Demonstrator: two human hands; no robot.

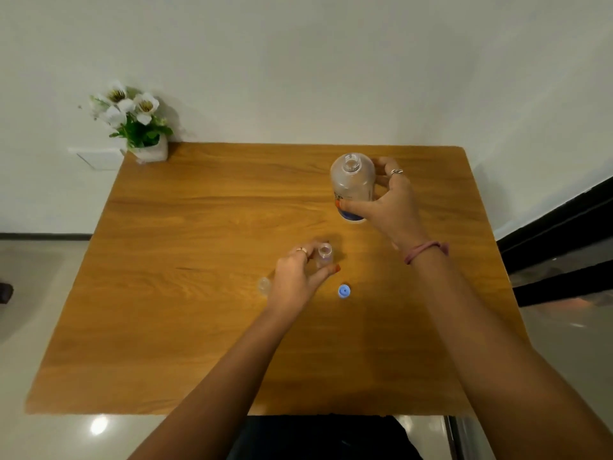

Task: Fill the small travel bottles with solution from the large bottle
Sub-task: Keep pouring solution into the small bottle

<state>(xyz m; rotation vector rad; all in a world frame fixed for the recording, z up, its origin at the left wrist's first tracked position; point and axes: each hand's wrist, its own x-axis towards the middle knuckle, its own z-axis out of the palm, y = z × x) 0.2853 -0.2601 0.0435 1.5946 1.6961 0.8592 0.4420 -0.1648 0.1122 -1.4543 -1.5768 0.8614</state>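
- Nearest, a blue cap (344, 291) lies loose on the counter (199, 327), so the large bottle seems already opened.
- Left of it, one small travel bottle (264, 285) stands alone, fill level unreadable.
- Just beyond, the left hand (295, 277) pinches a second small bottle (325, 255), mouth open.
- Farthest, the right hand (386, 202) has its grip wrapped round the large bottle (352, 184), upright on the counter; pouring looks yet to come.

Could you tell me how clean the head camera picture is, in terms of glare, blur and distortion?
Head view: wide-angle bending curves the table edges; a bright lamp glare sits on the floor; the clear small bottle in the left hand looks soft and faint; the large bottle reads clearly.
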